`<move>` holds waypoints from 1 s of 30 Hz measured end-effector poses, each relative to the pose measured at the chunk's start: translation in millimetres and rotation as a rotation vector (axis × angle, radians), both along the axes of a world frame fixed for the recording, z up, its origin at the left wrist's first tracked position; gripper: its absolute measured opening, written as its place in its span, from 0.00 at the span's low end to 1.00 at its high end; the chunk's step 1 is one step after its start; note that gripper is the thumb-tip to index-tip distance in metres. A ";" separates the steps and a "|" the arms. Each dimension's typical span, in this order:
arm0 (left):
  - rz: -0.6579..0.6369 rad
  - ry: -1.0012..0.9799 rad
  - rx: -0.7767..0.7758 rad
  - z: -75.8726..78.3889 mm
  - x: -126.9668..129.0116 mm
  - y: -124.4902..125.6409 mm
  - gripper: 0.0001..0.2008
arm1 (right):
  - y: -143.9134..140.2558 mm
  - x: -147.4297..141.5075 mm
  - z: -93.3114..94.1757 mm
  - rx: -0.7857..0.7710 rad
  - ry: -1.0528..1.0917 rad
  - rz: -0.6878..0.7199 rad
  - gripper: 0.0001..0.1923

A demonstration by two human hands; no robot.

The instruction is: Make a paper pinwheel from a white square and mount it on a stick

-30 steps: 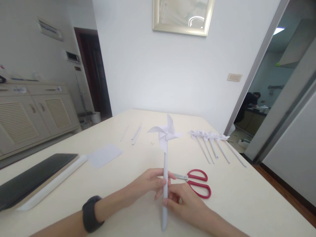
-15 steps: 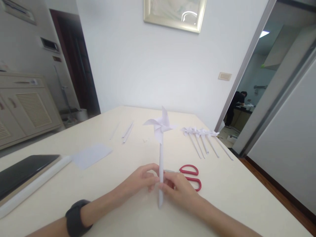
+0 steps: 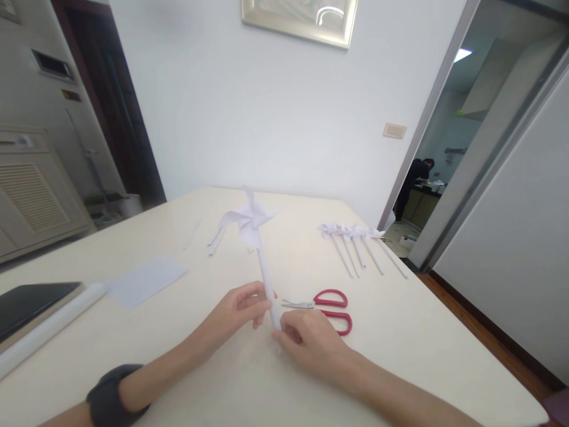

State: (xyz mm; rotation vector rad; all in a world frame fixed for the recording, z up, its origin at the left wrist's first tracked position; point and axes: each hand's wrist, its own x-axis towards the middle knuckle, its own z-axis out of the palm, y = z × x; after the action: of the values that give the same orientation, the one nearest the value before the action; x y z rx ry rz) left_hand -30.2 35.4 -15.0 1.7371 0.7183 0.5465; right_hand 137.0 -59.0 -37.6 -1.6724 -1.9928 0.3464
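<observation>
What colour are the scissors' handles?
Red handles on the scissors, lying on the table; the head view shows them clearly.

arms: bare, no sleeves | left wrist: dark band [image 3: 109,394] | hands: no gloves or rings

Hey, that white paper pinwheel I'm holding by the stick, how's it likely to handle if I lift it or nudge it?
The paper pinwheel looks very light: both hands pinch only the low end of its stick. That rolled-paper stick is thin, so it probably bends or creases under a firm push. The folded blades likely crush easily, and laid down, the round stick may roll on the table.
</observation>
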 end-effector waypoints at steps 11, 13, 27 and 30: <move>-0.088 0.086 0.012 -6.8 5.0 3.2 0.16 | 24.5 60.8 19.4 0.025 -0.109 -0.228 0.13; -0.110 0.113 0.011 -2.4 4.0 0.7 0.15 | 32.5 83.2 20.7 0.004 -0.127 -0.299 0.13; -0.178 0.209 0.054 -8.5 4.3 -1.3 0.14 | 53.0 155.4 2.7 -0.098 -0.214 -0.543 0.15; -0.185 0.216 0.066 -7.6 3.5 -2.4 0.14 | 54.7 154.3 -4.0 -0.105 -0.222 -0.554 0.15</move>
State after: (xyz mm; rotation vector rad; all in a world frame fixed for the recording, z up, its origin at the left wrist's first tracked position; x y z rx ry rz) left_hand -26.7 32.9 -22.6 1.9204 0.6863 0.2608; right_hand 291.3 -4.3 -41.6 -2.3209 -1.5773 0.0645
